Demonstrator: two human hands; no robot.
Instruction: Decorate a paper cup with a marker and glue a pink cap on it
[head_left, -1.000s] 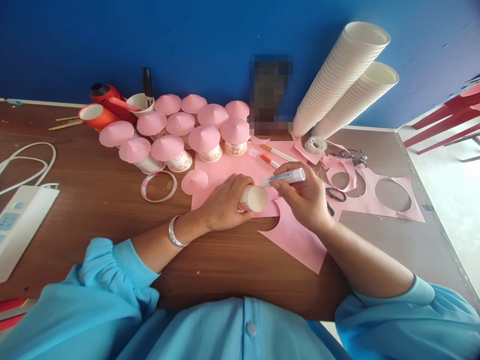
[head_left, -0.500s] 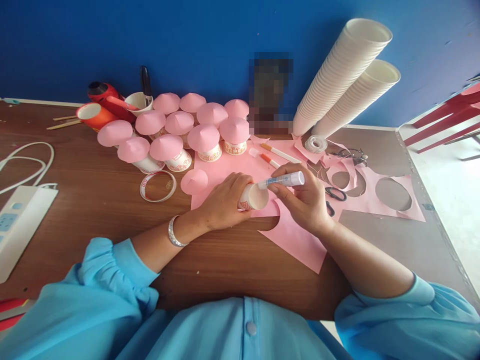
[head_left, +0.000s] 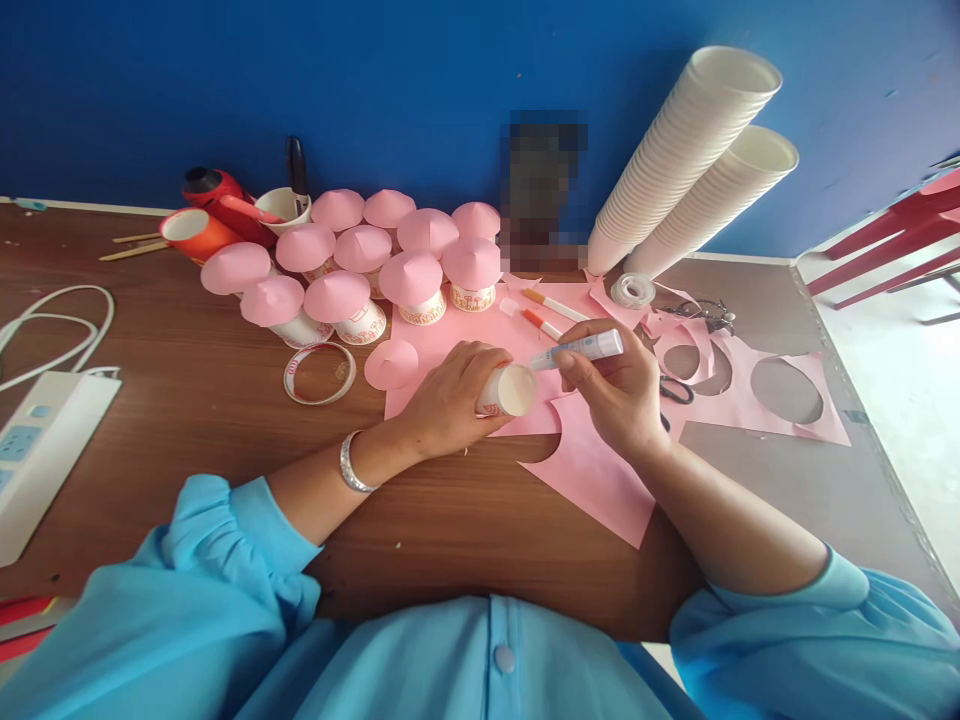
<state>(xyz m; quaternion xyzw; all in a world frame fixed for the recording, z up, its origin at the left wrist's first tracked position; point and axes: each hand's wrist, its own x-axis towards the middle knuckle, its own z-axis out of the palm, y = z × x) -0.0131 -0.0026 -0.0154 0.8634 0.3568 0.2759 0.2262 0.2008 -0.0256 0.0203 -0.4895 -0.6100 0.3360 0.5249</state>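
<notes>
While the left hand [head_left: 450,400] grips a small paper cup [head_left: 508,390] tipped on its side over pink paper [head_left: 592,475] on the desk [head_left: 187,400], the right hand [head_left: 619,390] pinches a glue stick [head_left: 581,349] — its tip at the cup's rim. Pink-capped cups [head_left: 409,285] cluster behind — two tall cup stacks [head_left: 690,160] lean nearby.

We sit at a brown wooden table [head_left: 187,400] pushed against a deep blue wall [head_left: 375,80]. To our right a pale floor [head_left: 900,380] lies in bright daylight, with red chair legs [head_left: 885,255] standing on it
</notes>
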